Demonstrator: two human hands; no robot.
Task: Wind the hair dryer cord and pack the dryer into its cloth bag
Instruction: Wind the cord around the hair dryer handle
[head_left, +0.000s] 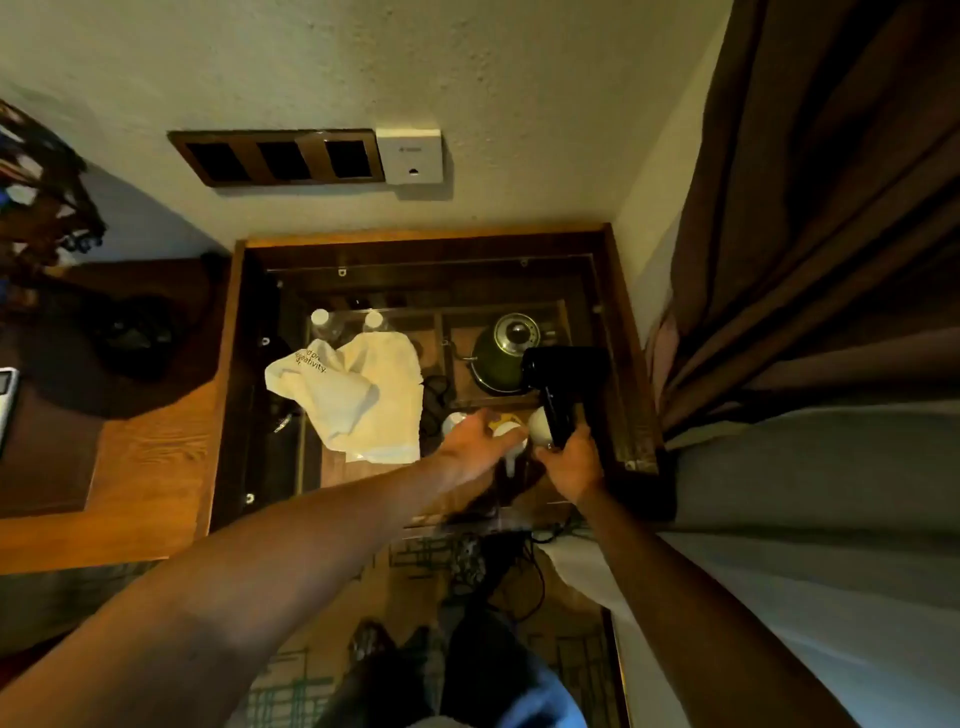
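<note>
Black dryer (558, 384) upright; cream bag (363, 400) crumpled

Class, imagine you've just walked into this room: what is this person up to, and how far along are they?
A person stands over a glass-topped wooden table. Their right hand grips a black hair dryer by its handle, nozzle pointing away from them. The left hand reaches out over some white cups, apparently empty. A cream cloth bag lies crumpled on the glass, left of the dryer, so nothing is packed yet. A dark cord seems to lie loose beside the bag.
</note>
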